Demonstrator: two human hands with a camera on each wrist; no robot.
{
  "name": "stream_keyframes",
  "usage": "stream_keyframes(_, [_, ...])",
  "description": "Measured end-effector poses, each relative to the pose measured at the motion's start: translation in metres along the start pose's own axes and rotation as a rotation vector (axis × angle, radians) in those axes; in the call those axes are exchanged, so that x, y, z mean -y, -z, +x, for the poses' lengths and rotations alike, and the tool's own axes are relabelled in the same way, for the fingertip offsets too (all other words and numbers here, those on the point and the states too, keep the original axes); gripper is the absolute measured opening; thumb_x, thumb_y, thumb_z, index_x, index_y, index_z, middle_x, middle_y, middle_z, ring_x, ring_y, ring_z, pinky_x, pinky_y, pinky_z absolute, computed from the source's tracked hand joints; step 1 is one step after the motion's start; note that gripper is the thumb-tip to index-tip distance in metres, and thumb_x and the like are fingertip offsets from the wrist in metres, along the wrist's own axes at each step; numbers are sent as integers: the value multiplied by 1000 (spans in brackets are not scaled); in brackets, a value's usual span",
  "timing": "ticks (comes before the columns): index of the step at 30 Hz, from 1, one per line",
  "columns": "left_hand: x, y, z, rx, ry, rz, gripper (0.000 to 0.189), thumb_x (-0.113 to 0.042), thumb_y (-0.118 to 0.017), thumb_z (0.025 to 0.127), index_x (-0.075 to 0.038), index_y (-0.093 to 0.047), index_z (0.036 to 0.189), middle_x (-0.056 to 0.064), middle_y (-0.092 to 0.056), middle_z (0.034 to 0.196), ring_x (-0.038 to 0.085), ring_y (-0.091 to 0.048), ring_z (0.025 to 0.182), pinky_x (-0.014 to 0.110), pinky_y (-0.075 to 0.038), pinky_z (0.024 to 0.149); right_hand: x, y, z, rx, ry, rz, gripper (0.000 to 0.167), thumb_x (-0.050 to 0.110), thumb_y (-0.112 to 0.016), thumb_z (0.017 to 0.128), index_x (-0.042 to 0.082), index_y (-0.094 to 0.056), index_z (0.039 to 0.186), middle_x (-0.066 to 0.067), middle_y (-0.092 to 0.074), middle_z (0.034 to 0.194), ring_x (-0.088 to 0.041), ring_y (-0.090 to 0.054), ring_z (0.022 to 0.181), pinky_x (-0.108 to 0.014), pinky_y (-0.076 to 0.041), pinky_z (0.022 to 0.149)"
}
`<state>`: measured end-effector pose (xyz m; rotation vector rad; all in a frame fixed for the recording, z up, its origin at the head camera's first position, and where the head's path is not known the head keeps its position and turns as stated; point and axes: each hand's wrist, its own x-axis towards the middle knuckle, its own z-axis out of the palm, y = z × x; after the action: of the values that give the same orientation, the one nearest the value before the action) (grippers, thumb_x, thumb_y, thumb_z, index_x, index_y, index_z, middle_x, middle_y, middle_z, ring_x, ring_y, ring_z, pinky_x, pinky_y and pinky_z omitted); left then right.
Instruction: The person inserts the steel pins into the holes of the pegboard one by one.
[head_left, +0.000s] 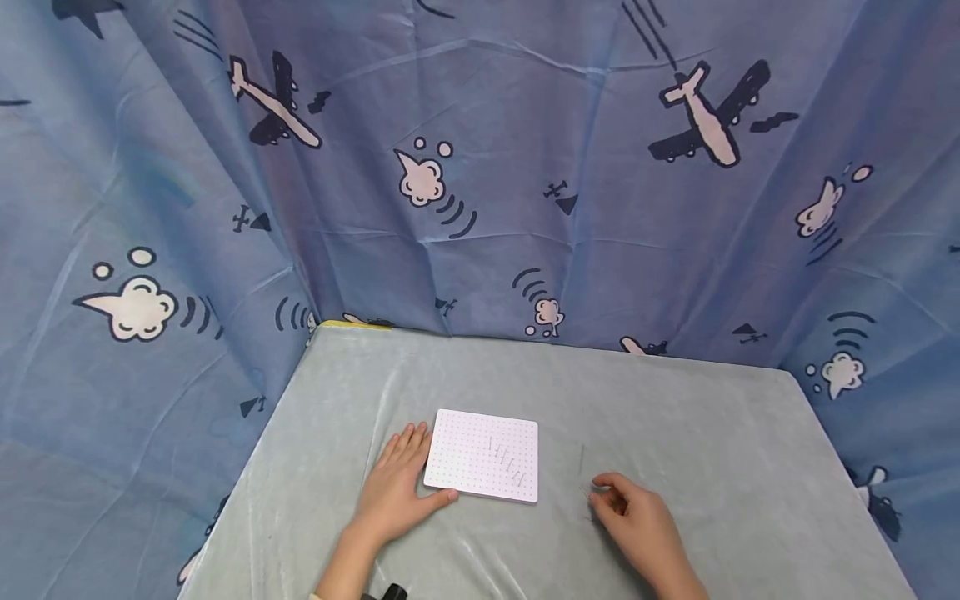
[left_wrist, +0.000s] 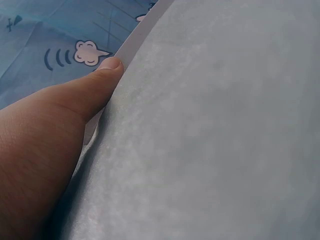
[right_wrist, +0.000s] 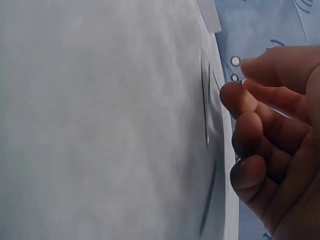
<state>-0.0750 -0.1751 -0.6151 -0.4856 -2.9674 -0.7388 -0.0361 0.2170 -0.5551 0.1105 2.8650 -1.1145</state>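
Observation:
A white board [head_left: 481, 455] with rows of small dots lies on the grey cloth, with several thin pins [head_left: 504, 457] on its right half. My left hand [head_left: 401, 492] rests at its left side, fingers stretched along the edge. Its thumb [left_wrist: 107, 70] touches the near edge. To the right of the board, my right hand [head_left: 637, 521] hovers low, fingers loosely bent, with a gap between thumb and the nearest fingertip in the right wrist view. Thin pins [right_wrist: 208, 105] lie on the cloth beside these fingertips, one right at the tip of a finger.
The grey cloth [head_left: 690, 417] covers the table out to its edges. Blue curtains [head_left: 495, 208] printed with planes and clouds hang at the back and both sides. A small black object [head_left: 394, 592] shows at the bottom near the left forearm. A yellow strip [head_left: 352, 325] lies along the back edge.

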Motion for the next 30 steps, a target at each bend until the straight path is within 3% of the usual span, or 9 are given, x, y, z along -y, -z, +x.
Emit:
stream_keyframes(5, [0, 0, -1, 7, 8, 10, 114, -85, -65, 89, -7, -41, 169, 8, -31, 178, 24, -19, 167, 40, -9, 138, -10, 7, -4, 18, -16, -44, 17, 22, -82, 100, 15, -80, 115, 9, -66, 80, -10, -55, 65, -27, -47, 58])
stream_keyframes(9, [-1, 1, -1, 7, 8, -7, 114, -84, -66, 89, -7, -41, 169, 8, -30, 178, 25, -18, 167, 41, -10, 138, -18, 12, -8, 9, -17, -103, 6, 19, -81, 99, 17, -76, 97, 8, -58, 72, -10, -50, 60, -25, -43, 57])
stream_keyframes(13, [-1, 1, 0, -3, 0, -15, 113, -82, -68, 89, -7, -41, 169, 9, -31, 178, 26, -19, 167, 41, -10, 138, -23, 18, -15, 19, -54, -145, 18, 18, -81, 97, 18, -68, 84, 6, -54, 68, -12, -49, 59, -26, -40, 56])
stream_keyframes(23, [-3, 1, -2, -45, -30, -7, 112, -79, -71, 89, -3, -45, 166, 13, -36, 175, 32, -26, 165, 48, -17, 137, -28, 26, -25, 53, -100, -215, 22, 25, -82, 96, 16, -68, 81, 5, -55, 66, -15, -50, 59, -30, -43, 55])
stream_keyframes(30, [-3, 0, -1, -56, -39, -1, 111, -78, -72, 89, -2, -45, 166, 14, -37, 175, 33, -28, 165, 49, -18, 137, -28, 31, -26, 96, -107, -256, 15, 20, -80, 95, 14, -72, 84, 7, -60, 69, -14, -53, 61, -34, -48, 57])
